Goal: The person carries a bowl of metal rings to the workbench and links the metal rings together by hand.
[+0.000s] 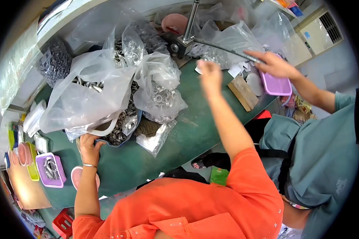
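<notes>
My left hand (90, 149) is at the lower rim of a container (137, 123) heaped with metal rings, its fingers bent at the edge beside a large clear plastic bag (87, 97). What those fingers hold, if anything, is hidden. My right hand (210, 75) is raised over the green table (179, 135), blurred by motion, near a metal press (183, 46); its fingers cannot be made out. A bag of metal rings (161, 97) lies between my hands.
At the right, a co-worker's hand (277, 65) is at the press's long lever (227, 49), above a purple basket (276, 84) and a wooden block (243, 93). Another purple basket (51, 170) with metal parts and a pink bowl (83, 179) stand at the left.
</notes>
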### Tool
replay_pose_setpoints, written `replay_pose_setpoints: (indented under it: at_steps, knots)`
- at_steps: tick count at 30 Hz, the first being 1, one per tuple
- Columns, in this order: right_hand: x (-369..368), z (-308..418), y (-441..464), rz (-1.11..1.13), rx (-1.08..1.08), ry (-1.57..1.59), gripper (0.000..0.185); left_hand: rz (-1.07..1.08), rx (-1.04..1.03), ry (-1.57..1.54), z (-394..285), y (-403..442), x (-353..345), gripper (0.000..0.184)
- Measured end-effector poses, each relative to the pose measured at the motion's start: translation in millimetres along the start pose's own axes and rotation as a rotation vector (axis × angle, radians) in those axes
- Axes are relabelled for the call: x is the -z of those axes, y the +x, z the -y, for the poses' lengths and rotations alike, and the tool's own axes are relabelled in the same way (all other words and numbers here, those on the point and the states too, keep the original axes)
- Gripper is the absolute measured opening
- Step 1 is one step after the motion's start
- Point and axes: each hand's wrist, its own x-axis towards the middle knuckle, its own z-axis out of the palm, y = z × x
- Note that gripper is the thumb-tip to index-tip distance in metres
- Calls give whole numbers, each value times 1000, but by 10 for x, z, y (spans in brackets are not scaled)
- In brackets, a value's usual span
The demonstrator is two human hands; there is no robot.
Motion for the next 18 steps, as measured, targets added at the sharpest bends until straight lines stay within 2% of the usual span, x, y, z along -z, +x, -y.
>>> replay_pose_setpoints:
  at_steps: [1,2,3,4,6,8,9,10,12,13,14,18]
  knots:
    - [166,-187,239,-201,-88,-34,34,20,20,2,1,-5,4,26]
    - [304,-198,337,-201,8,-91,38,40,39,6,5,-9,14,26]
    - [362,63,285,-79,40,-100,41,7,12,-10,-19,7,11,27]
    - [301,222,332,-67,47,-100,41,-1,22,-8,-13,23,6,27]
    - [112,390,392,-69,544,-244,50,46,59,2,-5,-5,17,27]
    - [-126,473,756,-110,594,-315,57,40,61,18,-15,7,19,27]
    - [-251,481,982,-47,595,-260,59,34,53,5,-35,17,24,27]
    - [-367,476,1161,17,592,-206,60,32,45,-8,-41,18,35,28]
    - [-540,589,1296,338,356,175,50,50,77,15,-32,16,31,28]
    - [-593,645,1287,314,294,193,33,66,100,34,-32,-1,30,27]
    - [-695,626,1311,292,143,378,24,71,102,36,-21,-12,24,27]
    - [-884,590,1407,181,15,318,23,38,65,20,-45,49,23,26]
